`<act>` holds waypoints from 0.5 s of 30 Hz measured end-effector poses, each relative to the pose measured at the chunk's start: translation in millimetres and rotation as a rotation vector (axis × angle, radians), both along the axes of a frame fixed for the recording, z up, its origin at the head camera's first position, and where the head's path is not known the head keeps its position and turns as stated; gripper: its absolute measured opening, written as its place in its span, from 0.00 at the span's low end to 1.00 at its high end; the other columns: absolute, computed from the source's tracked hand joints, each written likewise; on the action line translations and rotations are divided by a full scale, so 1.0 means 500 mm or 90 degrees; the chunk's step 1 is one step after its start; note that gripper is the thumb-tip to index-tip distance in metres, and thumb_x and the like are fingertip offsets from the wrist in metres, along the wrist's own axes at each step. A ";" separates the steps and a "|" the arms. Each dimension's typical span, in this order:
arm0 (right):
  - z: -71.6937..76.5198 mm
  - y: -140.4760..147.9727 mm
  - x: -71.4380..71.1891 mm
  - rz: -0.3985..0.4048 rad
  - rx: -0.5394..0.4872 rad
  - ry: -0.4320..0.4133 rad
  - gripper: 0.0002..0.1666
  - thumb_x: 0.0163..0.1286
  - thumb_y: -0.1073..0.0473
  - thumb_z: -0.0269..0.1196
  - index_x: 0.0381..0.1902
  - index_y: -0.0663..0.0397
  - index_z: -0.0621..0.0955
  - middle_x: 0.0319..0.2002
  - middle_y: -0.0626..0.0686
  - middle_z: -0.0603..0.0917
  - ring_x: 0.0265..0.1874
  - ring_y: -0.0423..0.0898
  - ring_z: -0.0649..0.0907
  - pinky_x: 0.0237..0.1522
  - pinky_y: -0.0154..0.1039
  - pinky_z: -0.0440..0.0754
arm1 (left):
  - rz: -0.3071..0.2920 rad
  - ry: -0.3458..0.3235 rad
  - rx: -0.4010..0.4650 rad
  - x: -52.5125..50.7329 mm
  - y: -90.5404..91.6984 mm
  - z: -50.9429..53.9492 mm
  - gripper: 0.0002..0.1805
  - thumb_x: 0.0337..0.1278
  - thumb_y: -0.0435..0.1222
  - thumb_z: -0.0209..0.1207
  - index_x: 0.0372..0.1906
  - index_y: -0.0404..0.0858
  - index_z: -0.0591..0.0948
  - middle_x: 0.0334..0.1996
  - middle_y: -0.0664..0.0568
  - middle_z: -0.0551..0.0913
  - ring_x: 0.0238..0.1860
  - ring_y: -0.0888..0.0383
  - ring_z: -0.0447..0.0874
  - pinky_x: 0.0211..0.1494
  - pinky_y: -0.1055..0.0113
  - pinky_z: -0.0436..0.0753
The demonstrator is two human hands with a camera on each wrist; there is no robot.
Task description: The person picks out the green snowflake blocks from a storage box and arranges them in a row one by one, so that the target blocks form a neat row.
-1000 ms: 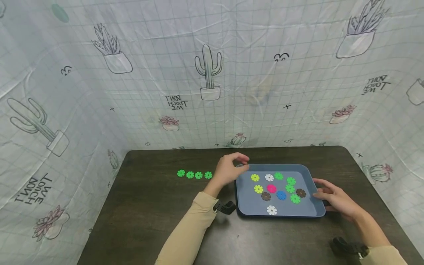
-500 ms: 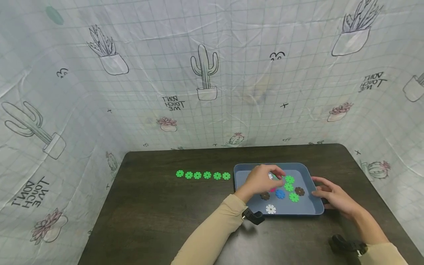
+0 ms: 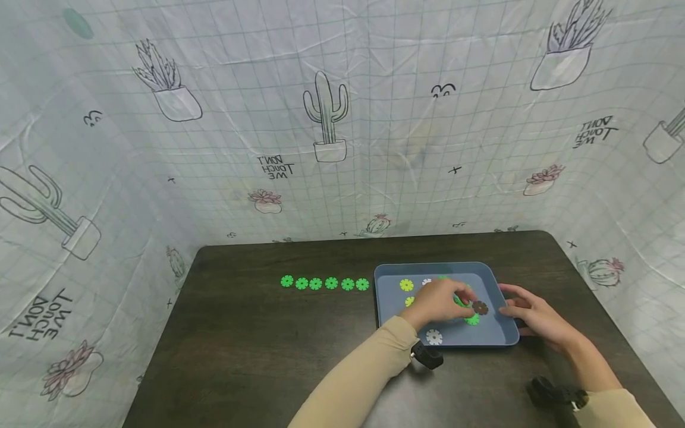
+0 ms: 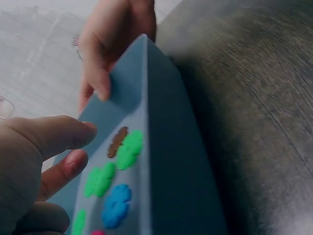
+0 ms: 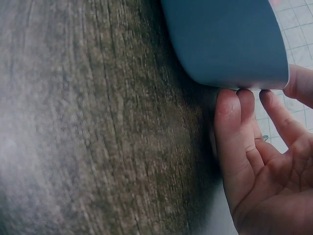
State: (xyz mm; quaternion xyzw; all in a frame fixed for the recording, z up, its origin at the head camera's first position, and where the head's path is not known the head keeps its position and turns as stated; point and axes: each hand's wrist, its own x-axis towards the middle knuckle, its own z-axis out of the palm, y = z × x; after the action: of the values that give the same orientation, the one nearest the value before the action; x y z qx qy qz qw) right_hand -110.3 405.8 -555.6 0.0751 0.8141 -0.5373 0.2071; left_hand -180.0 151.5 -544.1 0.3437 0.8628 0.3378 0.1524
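While the right hand (image 3: 540,315) pinches the tray (image 3: 488,334), the left hand (image 3: 441,302) hovers by a brown disc (image 3: 481,308) inside, fingers slightly parted; six green discs (image 3: 332,283) line the table (image 3: 241,345).

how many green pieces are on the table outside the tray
6 green pieces, in a row on the dark table just left of the tray; none in the row is covered.

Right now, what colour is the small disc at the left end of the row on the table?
The disc is bright green; it shows best in the head view.
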 end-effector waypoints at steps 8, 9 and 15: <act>-0.001 0.000 0.001 -0.001 0.003 -0.004 0.46 0.79 0.52 0.61 0.82 0.62 0.52 0.68 0.78 0.68 0.53 0.51 0.83 0.47 0.56 0.85 | 0.008 0.020 -0.072 0.006 0.013 -0.024 0.15 0.56 0.50 0.75 0.50 0.59 0.90 0.35 0.76 0.84 0.33 0.83 0.73 0.37 0.83 0.69; -0.001 0.000 0.001 0.000 0.004 -0.003 0.46 0.79 0.52 0.61 0.82 0.61 0.52 0.68 0.78 0.68 0.53 0.52 0.83 0.47 0.57 0.85 | 0.010 0.023 -0.076 0.007 0.014 -0.026 0.16 0.55 0.50 0.76 0.50 0.59 0.90 0.35 0.76 0.84 0.33 0.83 0.72 0.37 0.84 0.69; -0.002 0.002 0.000 -0.004 -0.002 -0.003 0.45 0.79 0.52 0.61 0.82 0.61 0.52 0.67 0.76 0.70 0.52 0.52 0.84 0.47 0.57 0.85 | 0.009 0.067 -0.116 0.010 0.025 -0.030 0.17 0.54 0.54 0.76 0.50 0.62 0.90 0.33 0.78 0.82 0.32 0.83 0.71 0.34 0.82 0.69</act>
State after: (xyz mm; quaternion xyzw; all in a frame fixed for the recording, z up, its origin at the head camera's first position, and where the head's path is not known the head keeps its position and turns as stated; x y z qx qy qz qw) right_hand -110.4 406.9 -556.4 0.0785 0.8128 -0.5388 0.2071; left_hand -175.0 164.0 -559.0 0.3392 0.8994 0.2403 0.1353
